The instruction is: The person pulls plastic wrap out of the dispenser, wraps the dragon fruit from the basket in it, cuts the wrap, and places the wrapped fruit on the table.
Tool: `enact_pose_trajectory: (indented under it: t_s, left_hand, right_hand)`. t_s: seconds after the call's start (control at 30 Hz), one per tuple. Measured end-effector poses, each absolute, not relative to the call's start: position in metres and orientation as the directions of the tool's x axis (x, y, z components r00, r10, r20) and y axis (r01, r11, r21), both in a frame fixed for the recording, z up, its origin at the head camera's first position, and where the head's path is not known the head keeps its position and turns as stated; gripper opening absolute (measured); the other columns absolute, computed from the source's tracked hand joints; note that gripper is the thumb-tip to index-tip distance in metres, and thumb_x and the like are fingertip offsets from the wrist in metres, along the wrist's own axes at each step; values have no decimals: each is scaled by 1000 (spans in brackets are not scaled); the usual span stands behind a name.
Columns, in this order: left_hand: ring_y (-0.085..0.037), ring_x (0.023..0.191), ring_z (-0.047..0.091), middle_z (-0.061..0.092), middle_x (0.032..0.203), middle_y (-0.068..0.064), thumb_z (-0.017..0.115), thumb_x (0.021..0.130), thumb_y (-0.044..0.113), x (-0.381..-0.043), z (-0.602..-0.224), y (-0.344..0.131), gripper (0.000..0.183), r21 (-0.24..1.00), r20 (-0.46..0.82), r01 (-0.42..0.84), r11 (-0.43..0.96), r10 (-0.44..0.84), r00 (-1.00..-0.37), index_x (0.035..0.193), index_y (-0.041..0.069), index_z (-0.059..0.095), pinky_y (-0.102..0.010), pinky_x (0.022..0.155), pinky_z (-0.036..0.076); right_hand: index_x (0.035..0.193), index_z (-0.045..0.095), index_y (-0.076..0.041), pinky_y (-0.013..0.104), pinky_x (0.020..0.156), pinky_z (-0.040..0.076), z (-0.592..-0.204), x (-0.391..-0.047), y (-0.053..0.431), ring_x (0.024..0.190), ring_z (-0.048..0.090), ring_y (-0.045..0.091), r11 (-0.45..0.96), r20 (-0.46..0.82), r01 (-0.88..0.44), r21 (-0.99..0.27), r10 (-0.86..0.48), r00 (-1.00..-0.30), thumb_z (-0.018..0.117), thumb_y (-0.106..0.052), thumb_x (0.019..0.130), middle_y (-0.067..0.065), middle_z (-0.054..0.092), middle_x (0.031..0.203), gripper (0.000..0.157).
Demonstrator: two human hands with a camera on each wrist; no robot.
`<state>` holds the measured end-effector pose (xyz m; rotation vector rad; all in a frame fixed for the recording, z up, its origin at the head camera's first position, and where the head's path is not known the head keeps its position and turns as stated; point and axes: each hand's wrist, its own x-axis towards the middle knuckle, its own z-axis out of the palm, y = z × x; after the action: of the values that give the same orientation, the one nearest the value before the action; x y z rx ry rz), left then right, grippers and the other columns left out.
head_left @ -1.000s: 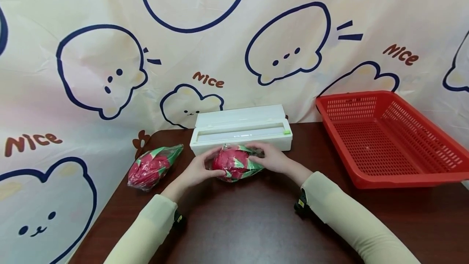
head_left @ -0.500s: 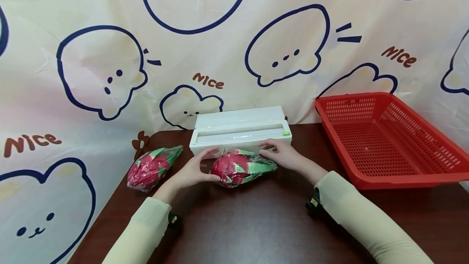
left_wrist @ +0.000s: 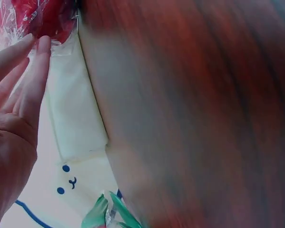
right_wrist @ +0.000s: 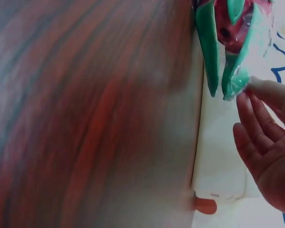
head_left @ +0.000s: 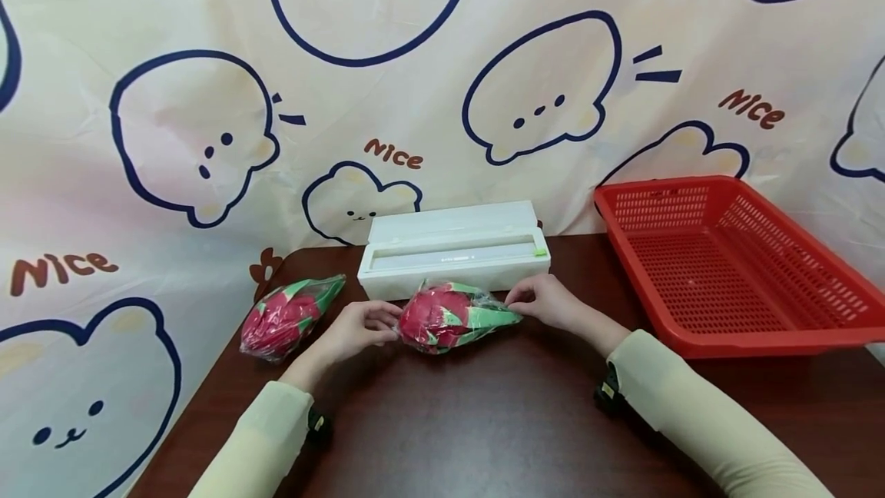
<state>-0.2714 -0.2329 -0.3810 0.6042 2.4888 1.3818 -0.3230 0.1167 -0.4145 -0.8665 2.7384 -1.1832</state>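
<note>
A dragon fruit [head_left: 442, 317], red with green scales and wrapped in clear cling film, lies on the table in front of the white box. At its left end my left hand [head_left: 359, 331] pinches the film; in the left wrist view the thumb and finger tips meet at the film's edge [left_wrist: 63, 47]. My right hand [head_left: 549, 302] pinches the film around the green tips at the other end, where the right wrist view shows thumb and forefinger closed at a green scale [right_wrist: 235, 78]. A second wrapped dragon fruit [head_left: 283, 319] lies farther left.
Behind the fruit stands the white cling film box [head_left: 456, 279], its lid up against the patterned cloth [head_left: 429, 98]. A red plastic basket [head_left: 781, 340] sits at the right. The dark wooden table [head_left: 470, 421] reaches toward me.
The dragon fruit was turned so its green tips point right. Both hands let go of its body, drew apart, and now pinch the film at its two ends.
</note>
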Motion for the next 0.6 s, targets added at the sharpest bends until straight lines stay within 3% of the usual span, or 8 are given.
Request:
enact_pose_trajectory:
  t_s: [0.2, 0.33, 0.5, 0.6]
  left_hand:
    - [-38, 86, 60, 64, 93, -17, 66, 81, 6, -274, -385, -239, 22, 889, -22, 178, 422, 428, -903, 101, -1, 64, -44, 70, 50]
    - [-40, 83, 60, 66, 88, -13, 67, 81, 11, -284, -397, -243, 16, 887, 14, 207, 412, 425, -905, 93, 1, 68, -42, 68, 51]
    - [-26, 83, 61, 66, 89, -3, 69, 79, 22, -287, -405, -243, 17, 817, 82, 266, 512, 353, -932, 93, 11, 69, -36, 71, 50]
    - [-21, 95, 57, 62, 105, -4, 70, 78, 28, -285, -405, -240, 34, 804, 109, 281, 524, 335, -936, 107, 14, 62, -38, 80, 46]
  right_hand:
    - [83, 71, -16, 28, 68, 46, -419, -323, 110, 74, 54, 9, 543, 225, -535, -647, -535, -814, 66, -14, 82, -9, 64, 80, 5]
    - [87, 70, -17, 30, 71, 45, -418, -321, 111, 77, 54, 9, 518, 246, -590, -620, -585, -773, 63, -12, 84, -8, 63, 84, 9]
    - [94, 68, -17, 33, 76, 45, -414, -317, 114, 82, 54, 9, 510, 253, -589, -627, -582, -773, 64, -16, 84, -9, 61, 89, 11]
    - [105, 65, -15, 35, 82, 44, -413, -314, 112, 93, 54, 11, 504, 280, -610, -612, -582, -763, 65, -25, 83, -5, 61, 100, 25]
